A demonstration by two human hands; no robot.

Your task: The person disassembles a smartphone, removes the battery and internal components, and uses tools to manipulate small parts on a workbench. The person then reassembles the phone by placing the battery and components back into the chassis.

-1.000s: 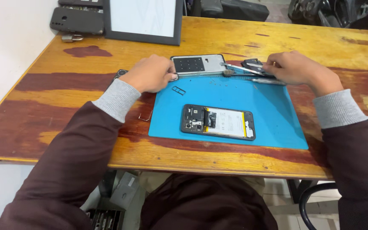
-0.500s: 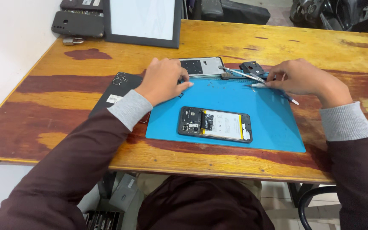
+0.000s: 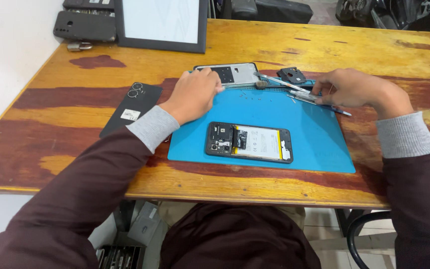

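Nearby, opened phone (image 3: 249, 142) on blue mat (image 3: 309, 134), left hand (image 3: 192, 94) fingers curled, right hand (image 3: 352, 88) pinching screwdriver (image 3: 319, 101).

Wooden table (image 3: 324, 47): worn varnish, yellow grain with dark red-brown patches, edge chipped at front. White wall (image 3: 6, 65) along left side, plain, evenly lit. Black-framed white panel (image 3: 161, 22) propped at table's far edge. Dark bags (image 3: 274, 10) behind table, far side. Pale tiled floor (image 3: 324, 234) below. Black chair frame (image 3: 362, 231) lower right. Light soft, diffuse, shadows faint.
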